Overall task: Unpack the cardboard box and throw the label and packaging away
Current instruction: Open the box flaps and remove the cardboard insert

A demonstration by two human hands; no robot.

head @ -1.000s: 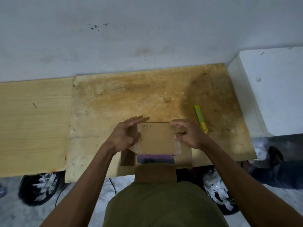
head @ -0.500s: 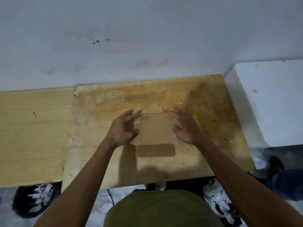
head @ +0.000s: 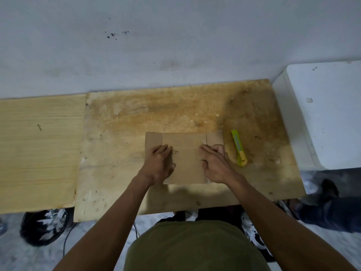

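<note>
Cardboard box (head: pixel 185 165) lies flat on the plywood worktop (head: pixel 125 153), roughly mid-board, top face up with handwritten letters showing just right of the left hand (head: pixel 159 165). Far flaps are spread open and lie flat beyond both hands. Left hand sits on the box's left edge, fingers laid flat and spread over the top, not pinching anything that can be seen. Right hand (head: pixel 214 165) sits on the box's right edge, fingers curled and pressed down at the side, thumb tucked toward the box; whether it pinches a tape end or film there can't be told. A bit of clear plastic shows at the box's near right corner, too small to identify. Green-yellow utility knife (head: pixel 238 148) lies just right of the box, untouched, near the right hand. White block (head: pixel 322 118) stands well right of the box, off the board's end. Step in hand looks like steadying the box to open it or get at the contents. To do it well: keep the left palm pinning the box so it doesn't slide, work the right side seam with fingertips first, reach for the knife only if tape resists, cut shallow and away from the holding hand. Label not visible from here.
</note>
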